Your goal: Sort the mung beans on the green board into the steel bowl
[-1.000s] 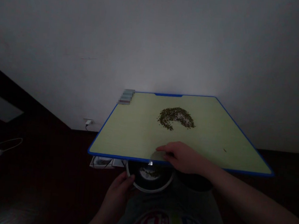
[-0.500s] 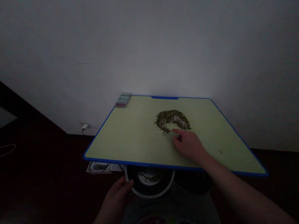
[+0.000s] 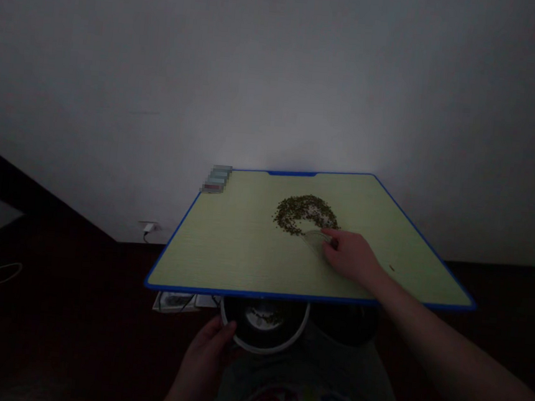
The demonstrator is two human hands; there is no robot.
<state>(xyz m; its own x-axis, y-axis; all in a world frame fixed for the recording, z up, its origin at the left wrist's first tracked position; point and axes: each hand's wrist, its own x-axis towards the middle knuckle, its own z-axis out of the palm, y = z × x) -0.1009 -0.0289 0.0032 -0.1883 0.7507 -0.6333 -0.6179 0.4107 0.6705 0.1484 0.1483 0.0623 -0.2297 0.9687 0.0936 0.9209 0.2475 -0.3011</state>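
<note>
Small dark green-brown grains, like beans or seeds, lie in a ring-shaped pile (image 3: 295, 206) on the pale, blue-edged tabletop (image 3: 226, 247). At the near right side of the pile is my right hand (image 3: 350, 251), its fingers closed round a thin, see-through piece with a curved edge (image 3: 314, 234). Its exact kind is too dim to make out. Below the near table edge, my left hand (image 3: 211, 342) grips the left rim of a dark bowl with a pale rim (image 3: 277, 350). Some grains rest on the bowl's bottom; its far part is hidden under the table.
A blurred, pale stack-like item (image 3: 217, 179) sits at the table's far left corner. One small brown sliver (image 3: 391, 267) lies to the right of my hand. A plain wall (image 3: 277, 89) stands behind the table, with a plug and cable (image 3: 149, 229) low on the left.
My right hand has shifted slightly to the right with the see-through piece, along the pile's near side. My left hand keeps its grip on the bowl. The whole view has shifted slightly.
</note>
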